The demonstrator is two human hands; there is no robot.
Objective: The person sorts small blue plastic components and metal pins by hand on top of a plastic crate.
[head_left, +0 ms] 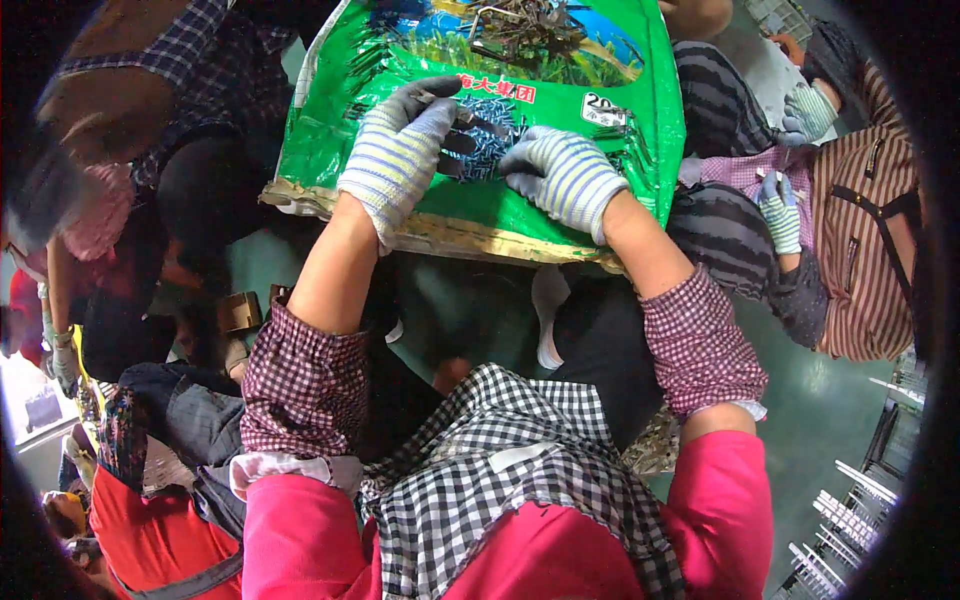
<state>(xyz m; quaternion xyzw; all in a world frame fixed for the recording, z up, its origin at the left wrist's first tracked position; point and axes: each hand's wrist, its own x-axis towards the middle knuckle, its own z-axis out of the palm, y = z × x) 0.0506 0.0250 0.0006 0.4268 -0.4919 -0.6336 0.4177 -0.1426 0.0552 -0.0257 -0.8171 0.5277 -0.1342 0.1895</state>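
My left hand, in a striped glove with dark fingertips, is bent over the left side of a pile of small blue pin-like pieces. Its thumb and fingers close together; a bit of metal seems to show there, too small to name. At the pile's right edge is my right hand, gloved the same way, its fingers curled in and pressed together. Whatever they hold is hidden. Both hands rest low over a green printed sack spread out as a work surface.
A heap of dark bent metal pieces lies at the sack's far side. Thin dark pieces line its right edge, and more its left. Co-workers sit close on both sides; one gloved hand is at right. White racks stand lower right.
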